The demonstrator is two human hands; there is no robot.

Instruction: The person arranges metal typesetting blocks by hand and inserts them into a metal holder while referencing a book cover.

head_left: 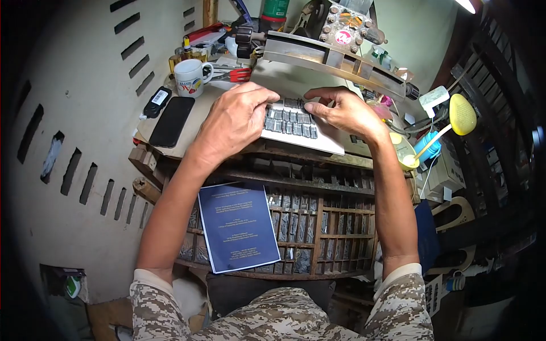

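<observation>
Rows of small grey metal type [289, 122] lie on a white board [327, 142] at the bench's front edge. My left hand [239, 116] is closed at the left end of the rows, its fingers bent together near the top row. Whatever its fingertips hold is hidden. My right hand [344, 111] reaches in from the other side, thumb and forefinger apart, the thumb tip at the right end of the top row. A dark blue sheet with gold lettering [239, 227] rests on the type case below.
Behind the board stands a metal press [335, 57]. A white mug [190, 78], a black phone [172, 122] and red-handled pliers [239, 74] lie to the left. A wooden type case [318, 238] juts out below the bench. A yellow strainer [462, 115] and blue bottle [429, 146] are right.
</observation>
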